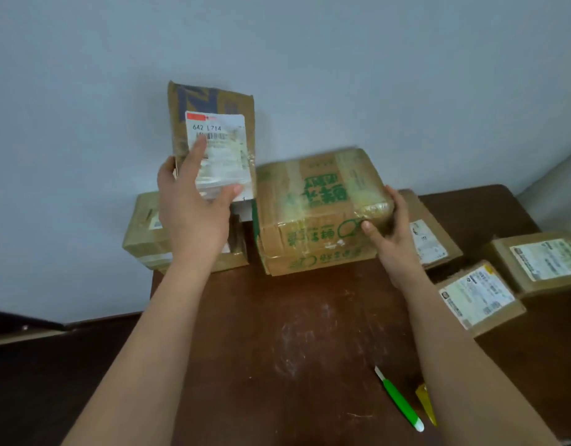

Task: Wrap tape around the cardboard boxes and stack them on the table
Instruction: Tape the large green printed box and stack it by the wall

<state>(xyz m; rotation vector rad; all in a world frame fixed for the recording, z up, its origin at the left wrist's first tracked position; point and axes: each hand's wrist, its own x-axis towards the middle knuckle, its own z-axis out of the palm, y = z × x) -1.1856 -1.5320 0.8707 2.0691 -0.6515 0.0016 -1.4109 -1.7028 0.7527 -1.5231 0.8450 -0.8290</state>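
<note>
Labelled box (213,140) upright in left grip (194,201); green-printed box (319,210) clasped by right grip (390,233).

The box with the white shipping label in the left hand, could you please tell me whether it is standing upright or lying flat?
Upright: the labelled box stands on end, labelled face toward the camera.

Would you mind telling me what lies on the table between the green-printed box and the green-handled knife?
Nothing: in the head view, bare scuffed table runs from the green-printed box to the green-handled knife.
</note>
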